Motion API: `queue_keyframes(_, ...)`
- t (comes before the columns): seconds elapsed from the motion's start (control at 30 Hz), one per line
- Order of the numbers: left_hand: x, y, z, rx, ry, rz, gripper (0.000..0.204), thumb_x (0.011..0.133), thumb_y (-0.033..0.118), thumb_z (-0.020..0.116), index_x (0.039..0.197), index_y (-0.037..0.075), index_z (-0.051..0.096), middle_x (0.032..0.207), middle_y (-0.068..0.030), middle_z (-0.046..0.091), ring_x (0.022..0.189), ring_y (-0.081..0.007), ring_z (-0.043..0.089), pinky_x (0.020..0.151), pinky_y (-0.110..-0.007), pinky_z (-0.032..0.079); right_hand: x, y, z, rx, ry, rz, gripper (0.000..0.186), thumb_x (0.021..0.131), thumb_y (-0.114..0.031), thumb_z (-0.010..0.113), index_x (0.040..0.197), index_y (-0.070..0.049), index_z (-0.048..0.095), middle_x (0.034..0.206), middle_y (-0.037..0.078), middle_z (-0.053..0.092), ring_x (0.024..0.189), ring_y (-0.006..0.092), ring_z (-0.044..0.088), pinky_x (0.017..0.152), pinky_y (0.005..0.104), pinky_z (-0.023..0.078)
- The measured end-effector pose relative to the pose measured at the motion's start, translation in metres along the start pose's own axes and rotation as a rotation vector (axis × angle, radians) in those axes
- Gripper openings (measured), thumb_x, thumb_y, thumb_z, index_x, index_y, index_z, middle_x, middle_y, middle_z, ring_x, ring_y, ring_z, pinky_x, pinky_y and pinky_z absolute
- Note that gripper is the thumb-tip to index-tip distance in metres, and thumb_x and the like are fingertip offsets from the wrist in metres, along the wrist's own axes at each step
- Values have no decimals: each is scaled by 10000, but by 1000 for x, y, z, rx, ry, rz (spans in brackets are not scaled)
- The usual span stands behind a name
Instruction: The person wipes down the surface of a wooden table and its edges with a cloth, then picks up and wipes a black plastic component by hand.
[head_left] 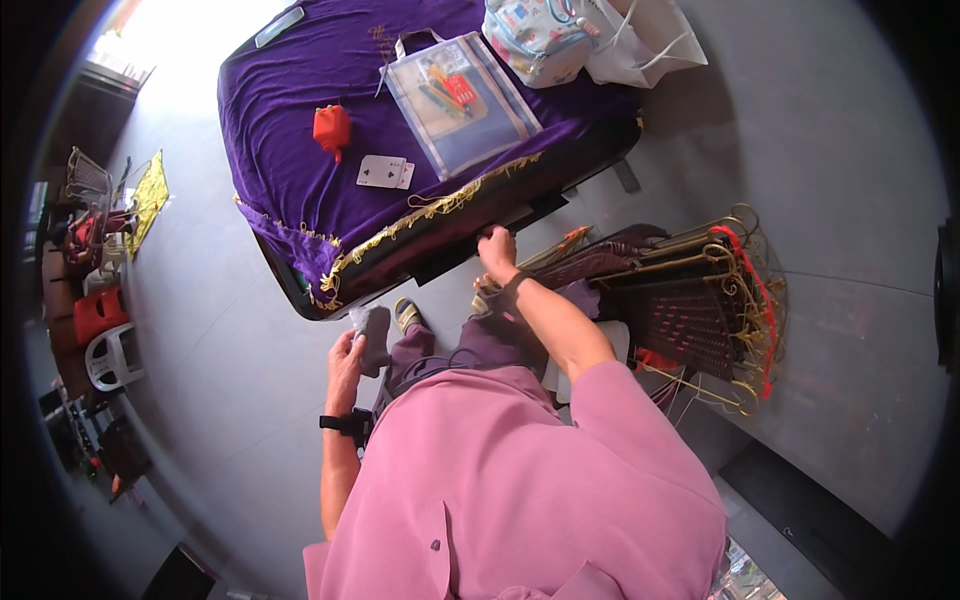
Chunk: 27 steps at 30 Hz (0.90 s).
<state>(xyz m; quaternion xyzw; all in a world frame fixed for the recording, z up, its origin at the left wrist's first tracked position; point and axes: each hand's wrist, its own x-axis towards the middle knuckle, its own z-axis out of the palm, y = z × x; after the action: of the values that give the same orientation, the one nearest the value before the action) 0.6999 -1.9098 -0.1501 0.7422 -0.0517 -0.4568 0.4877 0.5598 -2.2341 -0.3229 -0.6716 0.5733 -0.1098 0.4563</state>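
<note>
My left hand [345,358] is closed on a soft grey piece of cloth [375,340], shaped like a sock, with a paler shiny part at its top. It hangs beside my hip, off the near left corner of the table. My right hand [497,250] is curled at a dark panel [510,225] under the table's near edge; what its fingers grip, if anything, is hidden. The table has a purple cloth [290,75] with yellow fringe. On it lie playing cards [380,172], a small red object [332,128] and a see-through document bag [460,105] with blue stripes.
A patterned backpack [540,40] and a white carrier bag [650,45] sit at the table's far right. Folded chairs with gold metal frames [690,300] lean together close to my right arm, a red cord over them. Farther left stands a white plastic chair [112,357].
</note>
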Motion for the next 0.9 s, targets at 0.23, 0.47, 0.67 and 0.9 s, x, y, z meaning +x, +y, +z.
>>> queue_keyframes(0.23,-2,-18,-14,28,4,14,365,1041,225,589,1317,-13,603,1022,-25,681,807,-79,610,684,-242,495,15,-23,16,576,-83,483,316,858,-20,428,1037,50,679,795,171,725,571,278,718,424,350,555)
queue_keyframes(0.47,3,-35,-30,-58,33,10,365,1037,220,596,1317,-14,605,1011,-17,675,793,-72,601,667,-240,485,26,4,21,-259,-16,192,182,827,-90,596,771,-5,747,944,204,738,741,347,732,666,480,575)
queue_keyframes(0.67,-12,-25,-38,52,64,-23,363,1035,212,595,1314,-20,604,1008,-28,682,786,-81,607,664,-237,486,-7,-12,21,-580,430,-208,124,735,-173,715,772,-63,759,1033,115,697,1141,300,567,1052,496,398)
queue_keyframes(0.9,-24,-32,-55,47,75,-107,342,1044,226,596,1284,-17,622,992,-57,698,874,-113,652,739,-273,531,4,-3,36,-617,393,-218,154,708,-179,710,771,-51,768,971,108,713,1098,318,576,1219,506,287)
